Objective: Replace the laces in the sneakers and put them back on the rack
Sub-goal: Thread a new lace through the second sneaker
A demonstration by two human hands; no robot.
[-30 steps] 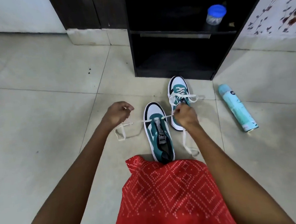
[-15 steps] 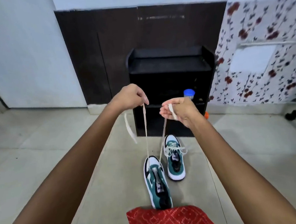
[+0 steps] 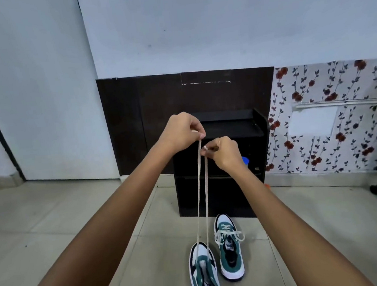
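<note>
The left hand (image 3: 183, 130) and right hand (image 3: 224, 151) each pinch a white lace (image 3: 199, 188) end high above the near sneaker (image 3: 204, 271), apparently evening lengths; next likely lowering them to thread crosswise.

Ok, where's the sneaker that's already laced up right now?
In the head view, the laced sneaker stands on the floor right of centre, just in front of the black rack and to the right of the sneaker being laced.
</note>
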